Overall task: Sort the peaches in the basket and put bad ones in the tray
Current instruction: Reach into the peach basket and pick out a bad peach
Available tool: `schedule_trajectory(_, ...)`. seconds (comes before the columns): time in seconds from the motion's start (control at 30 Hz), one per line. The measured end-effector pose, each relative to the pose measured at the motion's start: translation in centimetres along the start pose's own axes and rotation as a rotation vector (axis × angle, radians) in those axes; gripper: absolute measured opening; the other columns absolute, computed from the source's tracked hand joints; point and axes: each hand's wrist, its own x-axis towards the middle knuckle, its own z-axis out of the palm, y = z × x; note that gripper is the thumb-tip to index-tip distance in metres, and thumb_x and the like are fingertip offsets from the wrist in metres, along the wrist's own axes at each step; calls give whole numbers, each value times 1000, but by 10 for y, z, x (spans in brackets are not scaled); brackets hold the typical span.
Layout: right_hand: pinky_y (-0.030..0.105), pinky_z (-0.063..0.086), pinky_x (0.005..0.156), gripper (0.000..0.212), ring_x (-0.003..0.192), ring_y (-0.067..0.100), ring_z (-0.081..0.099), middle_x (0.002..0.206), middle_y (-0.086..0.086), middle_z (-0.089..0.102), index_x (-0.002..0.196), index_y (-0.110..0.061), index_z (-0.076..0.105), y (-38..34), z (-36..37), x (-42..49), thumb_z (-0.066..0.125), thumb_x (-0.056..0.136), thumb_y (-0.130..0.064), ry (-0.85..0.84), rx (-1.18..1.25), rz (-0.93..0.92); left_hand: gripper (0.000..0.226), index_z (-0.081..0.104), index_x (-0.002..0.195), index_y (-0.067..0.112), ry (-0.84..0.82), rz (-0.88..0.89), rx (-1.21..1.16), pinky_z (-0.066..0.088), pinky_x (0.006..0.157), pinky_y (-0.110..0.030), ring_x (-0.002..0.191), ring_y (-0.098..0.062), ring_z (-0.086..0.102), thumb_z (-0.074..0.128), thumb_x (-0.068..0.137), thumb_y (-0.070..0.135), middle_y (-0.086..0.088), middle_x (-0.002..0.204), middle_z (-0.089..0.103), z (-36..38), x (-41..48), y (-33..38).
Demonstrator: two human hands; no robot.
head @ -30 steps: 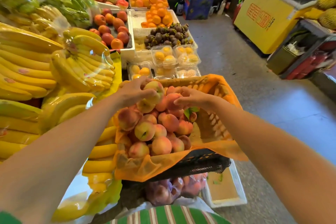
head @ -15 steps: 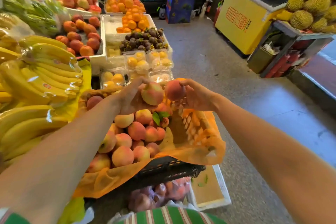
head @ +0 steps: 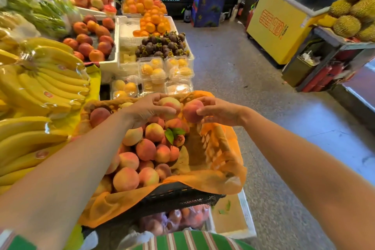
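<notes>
Orange netting lines the black basket (head: 182, 196) in front of me, heaped with peaches (head: 146, 149). My left hand (head: 145, 111) curls its fingers round a pale yellow-pink peach (head: 171, 103), held above the pile near the far rim. My right hand (head: 222, 111) grips a redder peach (head: 191, 112) between thumb and fingers just beside it, the two fruits nearly touching. The white tray (head: 247, 217) shows below the basket's near right corner. Bananas (head: 50, 85) lie to my left.
</notes>
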Motion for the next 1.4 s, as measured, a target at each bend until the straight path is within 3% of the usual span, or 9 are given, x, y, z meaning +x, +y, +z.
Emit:
schedule_trajectory(0.1,34,53,92,57,117,24,55,131,7,50,132,-19,49,-4,7,3,76,82,-20,37,-292,60,54,60,119,18,14,5,88,54,63,-23,94,-20,65,80,70,9,-6,102,67,-9,6,5)
schedule_trajectory(0.33,34,46,96,66,116,17,50,131,-5,51,135,-27,52,24,41,26,80,76,-36,-183,-1076,463,87,61,118,18,-207,-185,295,53,95,-43,112,-24,59,94,40,38,-9,120,61,-40,21,-3)
schedule_trajectory(0.57,40,54,87,52,100,23,61,110,-3,63,121,-24,60,74,59,52,81,74,-28,-249,-1277,540,47,63,123,22,-420,-188,306,55,84,-27,106,-16,65,76,78,14,-4,117,65,-57,31,-6)
schedule_trajectory(0.73,39,57,80,36,92,25,66,106,5,69,111,-13,64,98,59,65,75,77,-10,-265,-1251,616,46,65,120,24,-478,-194,289,53,91,-30,109,-16,64,78,75,18,-4,120,65,-64,43,-12)
schedule_trajectory(0.87,22,50,55,21,72,15,61,90,2,65,103,-11,64,106,62,65,68,83,-15,-75,-1125,746,45,64,121,21,-516,-206,290,52,95,-31,112,-17,62,76,78,16,-4,121,63,-67,48,-16)
schedule_trajectory(1.03,41,53,92,38,108,26,62,125,3,63,122,-22,64,114,51,64,65,84,-18,-56,-1010,687,43,63,121,16,-538,-207,274,53,92,-29,111,-15,63,74,80,12,-3,120,65,-67,51,-19)
schedule_trajectory(1.2,25,52,89,38,114,17,61,126,2,63,129,-19,59,72,42,54,65,92,-17,20,-617,444,43,63,120,17,-551,-208,293,56,87,-35,106,-18,66,75,79,16,-3,117,67,-64,53,-18)
schedule_trajectory(1.3,31,54,91,47,116,20,62,132,7,59,137,-22,50,39,44,42,64,92,-16,79,-169,299,45,61,121,13,-537,-208,304,57,80,-32,103,-19,68,75,79,19,-7,117,67,-60,56,-17)
schedule_trajectory(1.4,36,54,93,55,118,26,61,134,11,54,141,-28,42,22,50,33,62,92,-16,89,-1,188,35,65,112,9,-538,-194,316,57,81,-32,99,-20,69,73,81,23,-11,112,70,-51,58,-18)
